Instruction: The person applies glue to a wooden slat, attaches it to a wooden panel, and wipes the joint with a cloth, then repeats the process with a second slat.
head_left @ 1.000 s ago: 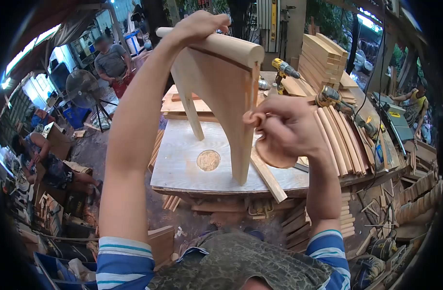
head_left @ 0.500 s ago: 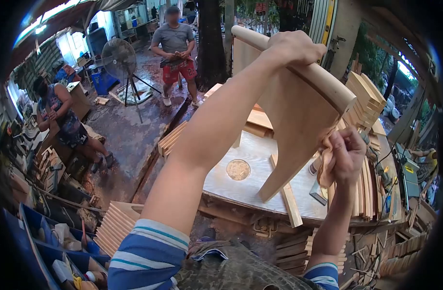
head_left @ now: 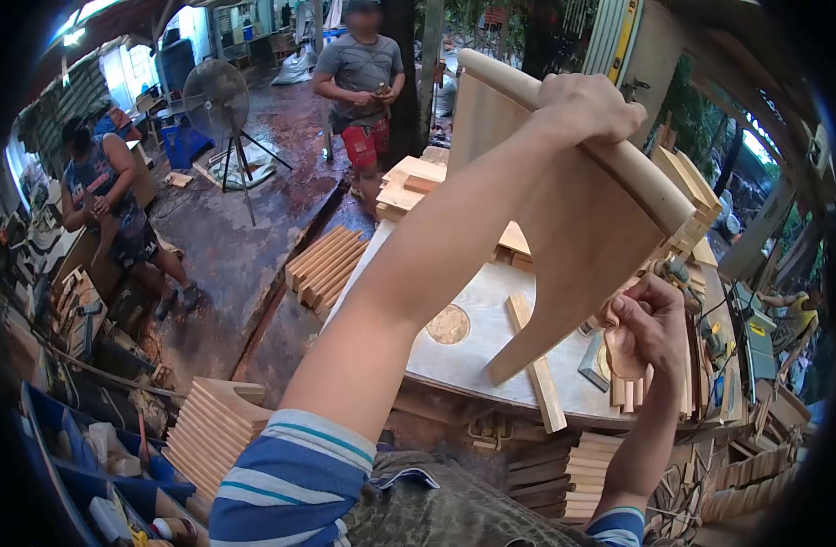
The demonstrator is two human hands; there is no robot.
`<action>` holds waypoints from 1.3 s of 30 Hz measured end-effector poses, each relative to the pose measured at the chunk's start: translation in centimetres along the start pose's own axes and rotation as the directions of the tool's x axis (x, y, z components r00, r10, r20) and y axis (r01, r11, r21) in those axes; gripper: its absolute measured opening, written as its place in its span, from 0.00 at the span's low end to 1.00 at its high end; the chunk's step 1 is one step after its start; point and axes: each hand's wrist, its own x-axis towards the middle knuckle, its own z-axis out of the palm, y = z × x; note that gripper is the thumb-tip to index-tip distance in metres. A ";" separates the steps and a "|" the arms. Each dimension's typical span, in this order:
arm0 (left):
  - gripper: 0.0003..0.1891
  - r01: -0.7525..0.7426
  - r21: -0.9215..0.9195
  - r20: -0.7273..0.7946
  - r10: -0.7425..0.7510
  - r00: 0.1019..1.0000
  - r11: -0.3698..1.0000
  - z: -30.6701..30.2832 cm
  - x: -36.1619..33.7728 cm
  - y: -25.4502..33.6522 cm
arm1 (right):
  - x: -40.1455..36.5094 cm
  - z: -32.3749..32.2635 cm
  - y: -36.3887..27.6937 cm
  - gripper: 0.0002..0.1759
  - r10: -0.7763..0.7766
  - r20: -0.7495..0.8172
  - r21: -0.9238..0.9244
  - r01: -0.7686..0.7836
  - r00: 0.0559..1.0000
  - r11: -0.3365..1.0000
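My left hand [head_left: 589, 108] is closed over the rounded top rail of a curved wooden panel [head_left: 573, 237], which it holds tilted above the white work table [head_left: 454, 365]. The panel's narrow lower end is near a wooden strip [head_left: 538, 374] on the table. My right hand [head_left: 650, 324] pinches a crumpled tan cloth [head_left: 623, 351] close to the panel's right edge, just below the rail's end.
Wooden pieces [head_left: 327, 269] are stacked left of the table, with more [head_left: 208, 428] lower left beside blue bins [head_left: 62, 474]. A fan [head_left: 217, 100] stands behind. One person [head_left: 359, 73] stands beyond the table, another [head_left: 117, 191] at left, and a third [head_left: 801, 314] is far right.
The view has shifted. My right hand and the cloth have moved slightly down from the panel's edge. The person beyond the table appears closer to it.
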 end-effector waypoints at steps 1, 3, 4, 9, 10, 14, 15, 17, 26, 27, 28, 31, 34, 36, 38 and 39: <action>0.33 -0.011 -0.013 0.008 0.011 1.000 1.000 -0.1 0.2 0.2 | -0.1 -0.5 -0.3 0.12 0.000 -0.013 -0.001 0.000 1.000 1.000; 0.33 -0.020 -0.010 -0.015 0.020 1.000 1.000 0.0 0.5 0.2 | 0.5 -2.1 -0.8 0.12 -0.244 -0.050 0.281 0.248 0.969 0.927; 0.33 -0.012 -0.014 -0.007 0.012 1.000 1.000 0.1 0.4 0.3 | 0.4 -2.0 -2.5 0.12 -0.256 -0.103 0.312 0.276 0.961 0.909; 0.34 -0.009 -0.028 -0.001 0.009 1.000 1.000 -0.5 -0.1 0.1 | 2.9 -1.3 -1.6 0.15 -0.289 -0.123 0.192 0.309 0.949 0.932; 0.34 -0.009 -0.013 -0.022 0.009 1.000 1.000 -0.4 -0.1 0.2 | 3.3 -1.1 -0.8 0.16 -0.297 -0.075 0.312 0.305 0.952 0.900; 0.33 -0.022 -0.031 -0.005 0.022 1.000 0.999 -0.3 0.1 0.2 | 1.0 -0.4 3.4 0.15 -0.029 0.069 -0.039 0.032 0.997 0.999; 0.33 -0.033 -0.036 0.000 0.033 0.999 0.999 -0.1 0.0 0.4 | 0.1 0.6 1.2 0.15 0.070 0.028 -0.203 -0.063 0.997 0.977; 0.33 -0.027 -0.048 -0.007 0.027 1.000 0.998 -0.2 0.1 0.4 | -0.2 -1.8 2.8 0.17 -0.079 0.089 -0.352 0.105 0.993 0.930; 0.32 -0.036 -0.072 -0.022 0.035 0.999 0.997 0.1 0.5 -0.1 | 2.5 -1.6 2.0 0.21 -0.516 -0.388 0.226 0.622 0.764 0.750; 0.32 -0.035 -0.075 -0.022 0.033 0.999 0.997 0.1 0.6 -0.1 | 2.8 -1.0 2.2 0.21 -0.516 -0.386 0.225 0.620 0.765 0.751; 0.31 -0.040 -0.071 -0.008 0.040 0.999 0.997 0.1 0.6 -0.1 | 3.2 -0.3 2.6 0.20 -0.528 -0.420 0.210 0.646 0.738 0.734; 0.31 -0.045 -0.076 -0.017 0.043 0.999 0.996 0.3 0.7 -0.2 | 3.4 1.9 2.5 0.18 -0.540 -0.505 0.139 0.680 0.674 0.719; 0.31 -0.053 -0.091 -0.047 0.049 0.998 0.994 0.5 1.0 -0.6 | 2.4 2.4 3.6 0.15 -0.588 -0.471 -0.062 0.641 0.657 0.765; 0.31 -0.074 -0.101 -0.055 0.069 0.996 0.992 0.6 0.9 -0.5 | 0.9 1.9 4.9 0.13 -0.565 -0.387 -0.044 0.598 0.728 0.800; 0.31 -0.072 -0.099 -0.026 0.069 0.997 0.993 0.2 0.5 -0.4 | -0.3 1.1 4.8 0.12 -0.542 -0.255 -0.116 0.531 0.800 0.839; 0.31 -0.076 -0.102 -0.022 0.074 0.997 0.992 0.2 0.5 -0.4 | -0.6 0.6 4.4 0.12 -0.540 -0.259 -0.121 0.527 0.801 0.841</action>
